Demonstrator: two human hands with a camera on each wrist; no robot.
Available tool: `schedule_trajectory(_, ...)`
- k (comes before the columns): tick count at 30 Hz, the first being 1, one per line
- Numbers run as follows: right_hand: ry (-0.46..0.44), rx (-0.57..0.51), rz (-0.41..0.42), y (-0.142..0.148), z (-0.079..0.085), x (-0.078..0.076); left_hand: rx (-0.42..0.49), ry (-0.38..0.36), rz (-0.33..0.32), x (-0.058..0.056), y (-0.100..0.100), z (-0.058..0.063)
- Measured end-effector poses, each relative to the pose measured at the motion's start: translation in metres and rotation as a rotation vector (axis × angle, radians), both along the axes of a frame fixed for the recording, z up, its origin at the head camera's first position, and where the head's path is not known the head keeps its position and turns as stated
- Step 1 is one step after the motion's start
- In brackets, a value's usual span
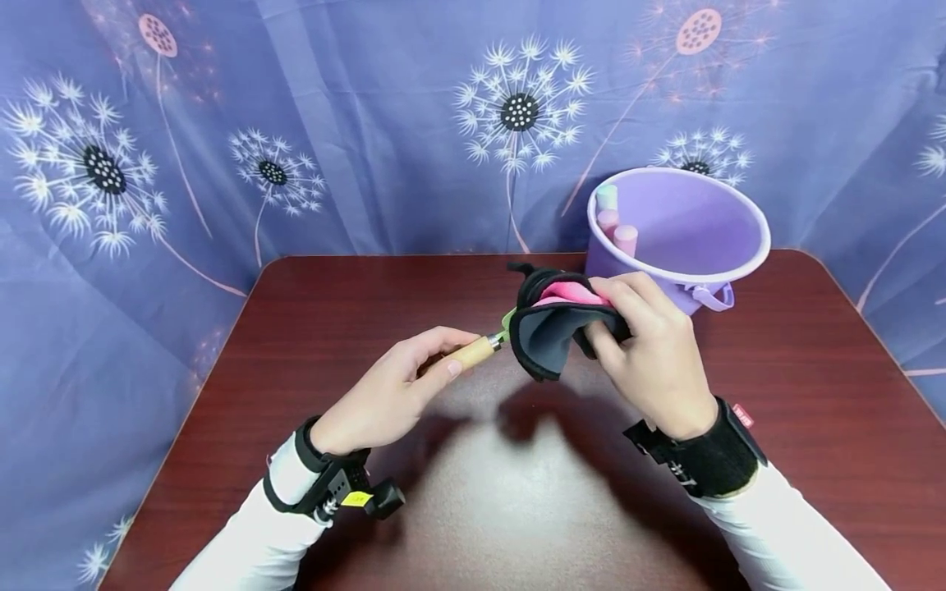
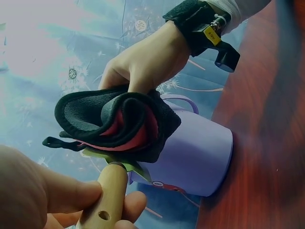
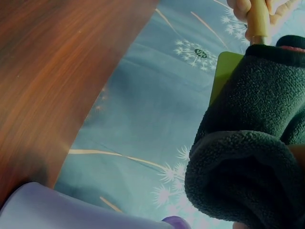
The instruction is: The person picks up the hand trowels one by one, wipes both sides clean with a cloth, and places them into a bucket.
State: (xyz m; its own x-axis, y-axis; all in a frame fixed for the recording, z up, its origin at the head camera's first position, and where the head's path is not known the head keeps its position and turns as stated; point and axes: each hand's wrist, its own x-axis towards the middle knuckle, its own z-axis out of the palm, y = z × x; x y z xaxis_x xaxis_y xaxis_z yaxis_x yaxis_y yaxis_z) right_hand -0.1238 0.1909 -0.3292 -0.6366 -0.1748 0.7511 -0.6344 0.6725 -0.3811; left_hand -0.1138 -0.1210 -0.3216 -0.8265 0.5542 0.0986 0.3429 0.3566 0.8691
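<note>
My left hand (image 1: 384, 394) grips the light wooden handle (image 1: 473, 353) of a small garden trowel above the table. The trowel's green blade (image 3: 225, 69) shows beside a cleaning cloth, which hides most of it. The cloth (image 1: 543, 332) is dark grey fleece with black edging, a pink side and a hanging loop. With thumb and fingers my right hand (image 1: 658, 361) holds the folded cloth around the blade. In the left wrist view the bunched cloth (image 2: 86, 112) sits just beyond the handle's end, and my thumb lies along the handle.
A purple bucket (image 1: 763, 238) with a side handle stands at the table's back right. Three thick pastel sticks (image 1: 625, 240) lean inside it. The reddish-brown table (image 1: 355, 287) ends against a blue dandelion-print curtain (image 1: 384, 123).
</note>
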Motion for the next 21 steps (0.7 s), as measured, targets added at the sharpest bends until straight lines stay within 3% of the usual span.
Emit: schedule_trajectory(21, -0.049, -0.114, -0.167, 0.0024, 0.0006, -0.0088, 0.050, -0.017, -0.001, -0.0022, -0.0036, 0.0023)
